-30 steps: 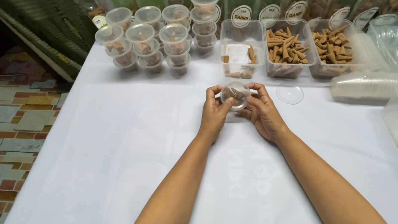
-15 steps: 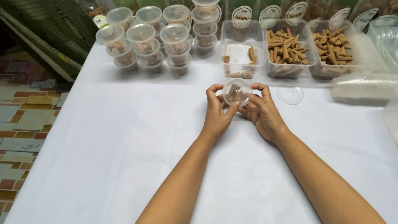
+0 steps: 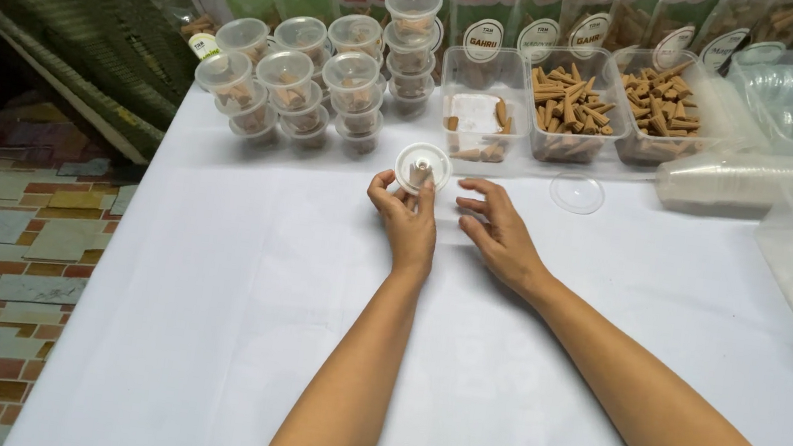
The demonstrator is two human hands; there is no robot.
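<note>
Stacked cups [image 3: 304,86]: small lidded clear cups with brown pieces inside stand in stacks at the far left of the white table [image 3: 202,330], well apart from both hands.
Left hand [image 3: 409,223]: it grips the small lidded cup [image 3: 422,168] at its near edge, with the fingers closed around the rim.
Small lidded cup: it is just beyond the left hand's fingertips, tilted so that the round lid faces the camera; one brown cone shows inside. Being round, it has no long axis to speak of.
Right hand [image 3: 499,236]: it is open with the fingers spread and holds nothing; it is just to the right of the cup and does not touch it.
Nearer hand: the left one, which already holds the cup.
Loose lid [image 3: 577,192]: it lies flat on the table, beyond the right hand and near it.
Trays of brown sticks [image 3: 572,108]: they stand along the far edge, behind the hands.
</note>
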